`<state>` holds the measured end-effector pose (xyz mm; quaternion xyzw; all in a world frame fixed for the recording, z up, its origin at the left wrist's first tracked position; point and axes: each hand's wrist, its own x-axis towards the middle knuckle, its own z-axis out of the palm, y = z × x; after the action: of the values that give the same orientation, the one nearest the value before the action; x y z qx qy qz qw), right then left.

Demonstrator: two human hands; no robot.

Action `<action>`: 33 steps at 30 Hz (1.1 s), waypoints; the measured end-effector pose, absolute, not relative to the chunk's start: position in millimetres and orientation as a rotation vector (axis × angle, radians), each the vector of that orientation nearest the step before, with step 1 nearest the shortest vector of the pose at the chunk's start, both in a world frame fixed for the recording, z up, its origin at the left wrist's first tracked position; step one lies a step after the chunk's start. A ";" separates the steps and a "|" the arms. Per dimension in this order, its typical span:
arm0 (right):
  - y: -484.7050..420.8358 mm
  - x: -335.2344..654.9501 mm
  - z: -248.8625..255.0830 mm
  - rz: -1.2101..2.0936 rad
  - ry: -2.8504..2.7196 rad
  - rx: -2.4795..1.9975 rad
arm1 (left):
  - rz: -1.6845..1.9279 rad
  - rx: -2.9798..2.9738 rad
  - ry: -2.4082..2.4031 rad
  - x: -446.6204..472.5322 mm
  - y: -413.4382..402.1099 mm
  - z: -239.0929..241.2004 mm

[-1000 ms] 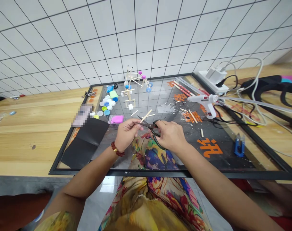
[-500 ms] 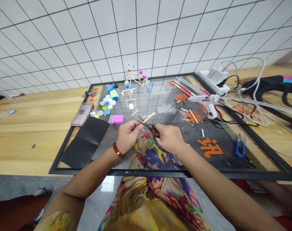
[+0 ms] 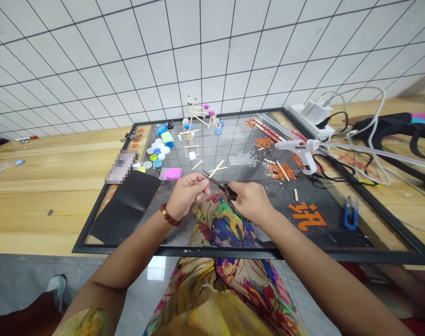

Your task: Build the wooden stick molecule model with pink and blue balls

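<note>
My right hand [image 3: 250, 200] grips a pair of dark scissors [image 3: 217, 184], the blades pointing up and left toward my other hand. My left hand [image 3: 189, 193], with a beaded bracelet at the wrist, is closed in a pinch beside the blades. A thin wooden stick [image 3: 217, 168] slants up from its fingertips, and its lower end meets the scissors. Just behind lie another thin stick [image 3: 222, 168] and a short white piece [image 3: 197, 164]. Farther back stands a small figure [image 3: 191, 144] of sticks with a white block at its front.
Caps [image 3: 158, 154] and a pink packet [image 3: 172, 173] lie left, near black paper [image 3: 128, 205]. A white glue gun [image 3: 303, 151], blue-handled cutters [image 3: 351, 213] and a power strip [image 3: 312, 122] with cables are right. Another stick model [image 3: 201, 114] stands by the wall.
The stick at my left fingertips has tilted more upright, its top shifting left. My left fingers have shifted slightly, while the scissors stay close to them. At lower left another person's foot has moved.
</note>
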<state>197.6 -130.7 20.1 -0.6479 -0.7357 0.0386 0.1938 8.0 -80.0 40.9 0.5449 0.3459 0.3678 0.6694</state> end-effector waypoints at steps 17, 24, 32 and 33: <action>-129.8 199.2 16.9 0.097 -2.070 -1.692 | 0.558 1.055 0.646 -3.9 -69.3 50.2; -128.0 195.7 16.6 0.109 -1.990 -1.870 | 1.245 1.754 1.037 7.6 -82.7 39.0; -129.2 199.0 13.2 0.196 -2.063 -1.681 | 0.699 1.203 0.747 -7.3 -66.6 51.8; -128.9 199.7 12.5 0.204 -2.068 -1.657 | 0.621 1.143 0.699 -8.3 -64.8 52.8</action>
<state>199.7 -128.9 12.5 -0.6053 -0.7554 0.0746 0.2395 -8.3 -64.8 52.8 0.5209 0.3185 0.2832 0.7396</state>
